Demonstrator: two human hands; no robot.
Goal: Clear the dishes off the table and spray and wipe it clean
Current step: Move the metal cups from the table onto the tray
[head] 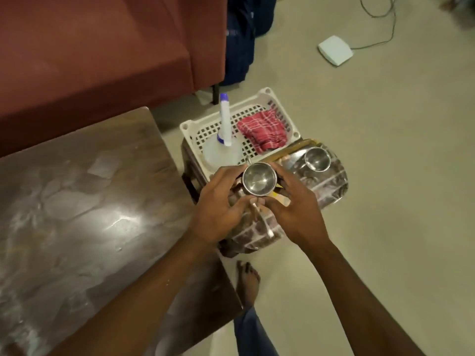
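Both hands close around a steel plate [259, 232] carrying a small steel cup [259, 179] and a spoon [257, 209]. My left hand [218, 209] grips its left side, my right hand [293, 209] its right. They hold it over a low stool, right of the dark wooden table [77, 201], whose top is smeared with white residue. Another steel plate [331, 181] with a second cup [316, 159] lies further right. A white basket [267, 98] behind holds a spray bottle [225, 129] and a red checked cloth [264, 132].
A maroon sofa [102, 47] runs along the far side of the table. A dark blue bag [241, 39] leans beside it. A white device [335, 50] with a cable lies on the floor at the back right. My bare foot [248, 281] is below the stool.
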